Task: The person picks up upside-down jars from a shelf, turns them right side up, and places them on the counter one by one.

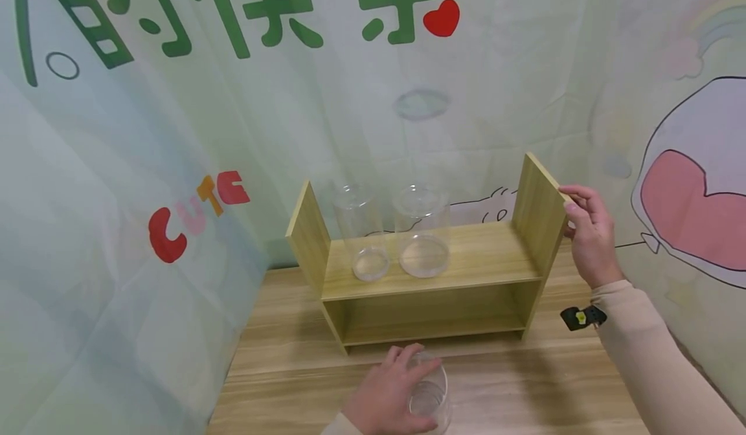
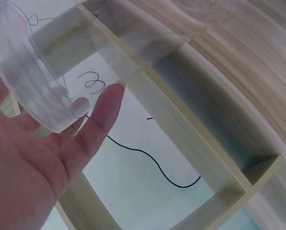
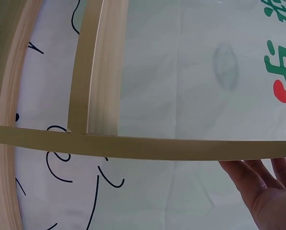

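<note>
In the head view my left hand (image 1: 392, 393) holds a clear cylindrical container (image 1: 430, 390) low in front of the shelf, its fingers spread round the side. The left wrist view shows that hand (image 2: 32, 158) with the see-through container (image 2: 30, 72) against its fingers. My right hand (image 1: 591, 231) grips the upper edge of the right side panel of a two-tier wooden shelf (image 1: 489, 254). Fingers of the right hand (image 3: 272, 191) touch that panel (image 3: 181, 149) in the right wrist view. A narrower clear cylinder (image 1: 370, 263) and a wider one (image 1: 424, 257) stand upright side by side on the upper board.
The shelf stands on a wood-grain table (image 1: 280, 351), its lower compartment (image 1: 431, 312) facing me. A printed cloth backdrop (image 1: 326, 111) hangs close behind and on both sides. A black strap with a yellow-green piece (image 1: 581, 318) sits at my right wrist.
</note>
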Available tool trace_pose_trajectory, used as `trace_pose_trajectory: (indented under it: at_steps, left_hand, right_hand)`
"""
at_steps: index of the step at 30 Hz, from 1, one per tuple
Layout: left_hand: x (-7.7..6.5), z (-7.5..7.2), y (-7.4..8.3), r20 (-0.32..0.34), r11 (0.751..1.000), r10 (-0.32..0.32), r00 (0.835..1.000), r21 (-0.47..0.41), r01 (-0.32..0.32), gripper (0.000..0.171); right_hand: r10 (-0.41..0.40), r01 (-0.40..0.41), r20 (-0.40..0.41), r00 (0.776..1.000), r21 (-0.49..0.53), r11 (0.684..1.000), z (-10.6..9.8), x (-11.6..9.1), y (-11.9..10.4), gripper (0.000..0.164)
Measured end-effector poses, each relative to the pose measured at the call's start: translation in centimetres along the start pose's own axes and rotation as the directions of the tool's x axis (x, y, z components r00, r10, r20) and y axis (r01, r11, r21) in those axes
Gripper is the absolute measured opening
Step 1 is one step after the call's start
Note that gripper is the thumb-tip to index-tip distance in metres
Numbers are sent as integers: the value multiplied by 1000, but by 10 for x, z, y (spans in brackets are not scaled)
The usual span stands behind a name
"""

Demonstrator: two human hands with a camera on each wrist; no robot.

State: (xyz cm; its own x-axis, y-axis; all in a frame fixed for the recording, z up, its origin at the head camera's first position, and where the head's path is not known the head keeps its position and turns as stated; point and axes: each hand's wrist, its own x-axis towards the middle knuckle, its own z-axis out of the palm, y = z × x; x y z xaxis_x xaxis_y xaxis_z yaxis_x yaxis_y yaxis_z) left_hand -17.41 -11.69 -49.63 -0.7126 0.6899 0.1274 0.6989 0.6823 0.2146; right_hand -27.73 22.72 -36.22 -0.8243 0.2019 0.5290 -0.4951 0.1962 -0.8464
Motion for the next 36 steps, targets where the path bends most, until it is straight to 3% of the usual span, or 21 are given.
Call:
trace_pose_trajectory:
  at_steps: [16,24,31,36]
  left_hand:
    - [0,6,3,-19,1000,-22,1000,-8,22,78]
    - [1,6,5,-11,999,-40,999,-15,40,77]
    - [0,6,4,-57,998,-12,998,-55,9,75]
    - [2,1,2,-107,996,-23,994,-85,14,71]
  right_hand:
    - [-5,5,-21,1000,-29,1000,0,1,3,33]
    - [1,-1,-19,1000,10,1000,0,1,1,32]
    - [-1,0,-14,1000,-72,997,0,-2,1,33]
    - [-7,7,-14,1000,-42,999,1,0,1,33]
